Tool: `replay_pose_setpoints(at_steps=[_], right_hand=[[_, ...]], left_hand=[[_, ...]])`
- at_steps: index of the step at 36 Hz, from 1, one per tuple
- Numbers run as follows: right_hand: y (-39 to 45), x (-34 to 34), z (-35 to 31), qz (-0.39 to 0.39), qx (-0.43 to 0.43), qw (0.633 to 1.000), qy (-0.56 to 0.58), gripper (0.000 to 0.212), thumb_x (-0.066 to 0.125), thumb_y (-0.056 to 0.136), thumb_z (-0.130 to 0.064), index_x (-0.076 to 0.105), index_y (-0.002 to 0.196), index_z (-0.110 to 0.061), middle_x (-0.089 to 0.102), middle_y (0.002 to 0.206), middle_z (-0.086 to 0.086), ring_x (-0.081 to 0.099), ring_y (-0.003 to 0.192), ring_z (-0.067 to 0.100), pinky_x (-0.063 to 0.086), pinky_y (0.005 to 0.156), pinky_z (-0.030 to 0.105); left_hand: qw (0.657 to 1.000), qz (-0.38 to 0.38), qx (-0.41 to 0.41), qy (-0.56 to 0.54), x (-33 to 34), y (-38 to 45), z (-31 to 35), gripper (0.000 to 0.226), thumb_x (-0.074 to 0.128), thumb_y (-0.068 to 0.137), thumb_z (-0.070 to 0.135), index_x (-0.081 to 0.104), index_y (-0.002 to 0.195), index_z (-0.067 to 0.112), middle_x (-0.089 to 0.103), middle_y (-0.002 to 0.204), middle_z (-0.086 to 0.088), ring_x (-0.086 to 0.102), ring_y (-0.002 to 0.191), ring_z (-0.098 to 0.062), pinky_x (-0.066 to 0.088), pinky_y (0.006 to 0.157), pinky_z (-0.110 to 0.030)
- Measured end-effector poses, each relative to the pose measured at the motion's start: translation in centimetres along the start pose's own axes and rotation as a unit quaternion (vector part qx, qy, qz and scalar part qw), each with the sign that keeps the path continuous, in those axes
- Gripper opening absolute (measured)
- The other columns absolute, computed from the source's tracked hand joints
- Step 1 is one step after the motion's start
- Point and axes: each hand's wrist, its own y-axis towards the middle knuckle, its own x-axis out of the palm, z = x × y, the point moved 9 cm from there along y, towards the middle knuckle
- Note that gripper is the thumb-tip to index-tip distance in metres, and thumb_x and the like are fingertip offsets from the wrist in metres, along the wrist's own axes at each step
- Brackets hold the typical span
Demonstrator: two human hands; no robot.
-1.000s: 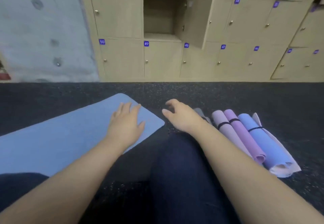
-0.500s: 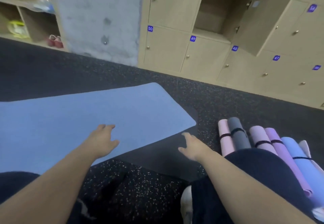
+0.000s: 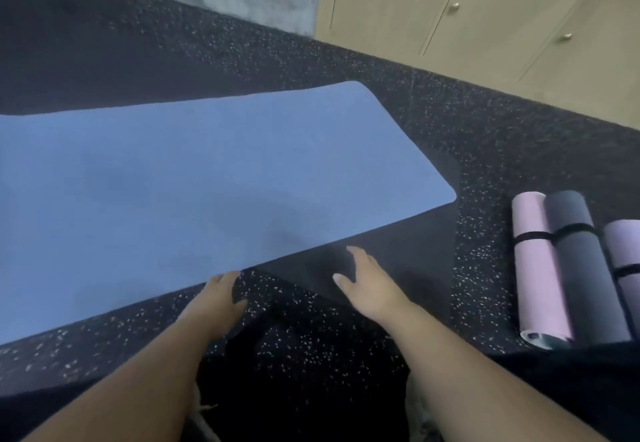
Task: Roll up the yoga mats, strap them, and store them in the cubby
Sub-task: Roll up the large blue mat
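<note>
Kneeling on the speckled floor [image 3: 346, 71], you have both hands down at the near long edge of the flat blue mat [image 3: 194, 182], which lies unrolled across the left and middle of the view. Your left hand [image 3: 216, 298] sits at that edge with fingers curled over or under it; blur hides whether they actually grip. Your right hand [image 3: 369, 287] rests with fingers straight and spread on the dark mat [image 3: 408, 254] lying beneath the blue one, holding nothing. That placement probably steadies the lower mat so you can lift or shift the blue one. To your right, the pink roll [image 3: 535, 265], dark roll [image 3: 581, 268] and lilac roll [image 3: 625, 254] lie strapped side by side, parked near the lockers [image 3: 467, 16] for storing.
</note>
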Motion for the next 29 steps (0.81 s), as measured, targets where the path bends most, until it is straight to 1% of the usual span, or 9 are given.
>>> replay_pose_setpoints(at_steps=[5, 9, 11, 14, 16, 21, 24, 27, 29], right_hand=[[3.2, 2.6, 1.8, -0.007, 0.027, 0.999, 0.025, 0.06, 0.047, 0.101, -0.034, 0.019, 0.153, -0.022, 0.027, 0.157, -0.001, 0.037, 0.138, 0.019, 0.034, 0.108, 0.033], [6.3, 3.6, 2.1, 0.016, 0.027, 0.999, 0.043, 0.057, 0.048, 0.1, -0.033, 0.024, 0.151, -0.022, 0.033, 0.154, -0.002, 0.034, 0.14, 0.017, 0.033, 0.109, 0.035], [7.8, 4.0, 2.1, 0.032, 0.026, 0.998, 0.041, 0.055, 0.048, 0.1, -0.031, 0.027, 0.15, -0.021, 0.038, 0.15, -0.001, 0.034, 0.139, 0.017, 0.035, 0.108, 0.036], [9.7, 4.4, 2.4, 0.046, 0.029, 0.998, 0.035, 0.052, 0.049, 0.1, -0.028, 0.032, 0.148, -0.019, 0.041, 0.148, 0.002, 0.034, 0.138, 0.019, 0.037, 0.108, 0.038], [10.5, 4.6, 2.6, 0.048, 0.023, 0.998, 0.024, 0.052, 0.049, 0.1, -0.027, 0.032, 0.148, -0.018, 0.039, 0.149, 0.003, 0.029, 0.142, 0.019, 0.036, 0.111, 0.039], [12.3, 5.4, 4.1, 0.039, 0.028, 0.999, -0.004, 0.057, 0.05, 0.1, -0.029, 0.028, 0.15, -0.017, 0.032, 0.154, 0.0, 0.02, 0.146, 0.02, 0.028, 0.116, 0.039], [13.3, 6.1, 5.2, 0.027, 0.057, 0.998, -0.015, 0.059, 0.052, 0.098, -0.03, 0.028, 0.15, -0.017, 0.034, 0.153, 0.002, 0.025, 0.144, 0.022, 0.029, 0.114, 0.042], [14.3, 6.3, 5.8, 0.023, 0.081, 0.996, -0.016, 0.061, 0.054, 0.097, -0.031, 0.027, 0.15, -0.016, 0.035, 0.152, 0.005, 0.03, 0.141, 0.024, 0.03, 0.113, 0.047], [15.0, 6.2, 5.9, 0.027, 0.083, 0.996, -0.022, 0.061, 0.055, 0.097, -0.032, 0.028, 0.149, -0.016, 0.036, 0.15, 0.007, 0.033, 0.139, 0.026, 0.031, 0.113, 0.048]], left_hand=[[0.998, -0.026, -0.056, -0.013, 4.0, 3.1, -2.4, 0.073, 0.053, 0.097, 0.031, 0.008, 0.154, 0.025, 0.011, 0.16, -0.007, 0.035, 0.138, -0.028, 0.037, 0.11, -0.041], [0.996, 0.028, -0.066, 0.047, 3.9, 5.4, -2.4, 0.072, 0.05, 0.096, 0.035, 0.008, 0.154, 0.026, 0.012, 0.159, -0.004, 0.02, 0.143, -0.029, 0.034, 0.111, -0.046], [0.993, 0.048, -0.062, 0.083, 3.7, 6.2, -2.0, 0.079, 0.051, 0.096, 0.042, -0.001, 0.153, 0.029, 0.002, 0.161, -0.003, 0.009, 0.146, -0.028, 0.027, 0.113, -0.047], [0.988, 0.057, -0.051, 0.135, 3.9, 7.8, -1.3, 0.087, 0.044, 0.095, 0.055, -0.021, 0.149, 0.034, -0.02, 0.16, -0.004, -0.012, 0.148, -0.028, 0.011, 0.118, -0.048], [0.988, 0.06, -0.05, 0.131, 4.1, 8.9, -1.0, 0.084, 0.038, 0.096, 0.059, -0.024, 0.147, 0.037, -0.023, 0.159, -0.003, -0.017, 0.147, -0.029, 0.006, 0.118, -0.049], [0.99, 0.053, -0.034, 0.123, 4.5, 11.8, -0.2, 0.081, 0.041, 0.097, 0.053, -0.021, 0.147, 0.042, -0.023, 0.159, -0.001, -0.02, 0.146, -0.028, 0.004, 0.118, -0.052], [0.989, 0.049, -0.011, 0.138, 4.4, 13.2, 0.0, 0.087, 0.052, 0.093, 0.052, -0.016, 0.148, 0.045, -0.022, 0.159, -0.001, -0.02, 0.146, -0.027, 0.006, 0.119, -0.051], [0.987, 0.054, 0.001, 0.154, 4.0, 14.1, -0.1, 0.093, 0.058, 0.087, 0.057, -0.012, 0.147, 0.049, -0.02, 0.16, 0.001, -0.019, 0.146, -0.026, 0.005, 0.118, -0.051], [0.986, 0.064, 0.008, 0.157, 3.4, 14.6, -0.2, 0.09, 0.059, 0.086, 0.058, -0.006, 0.148, 0.051, -0.014, 0.161, 0.003, -0.015, 0.147, -0.025, 0.005, 0.118, -0.052]])
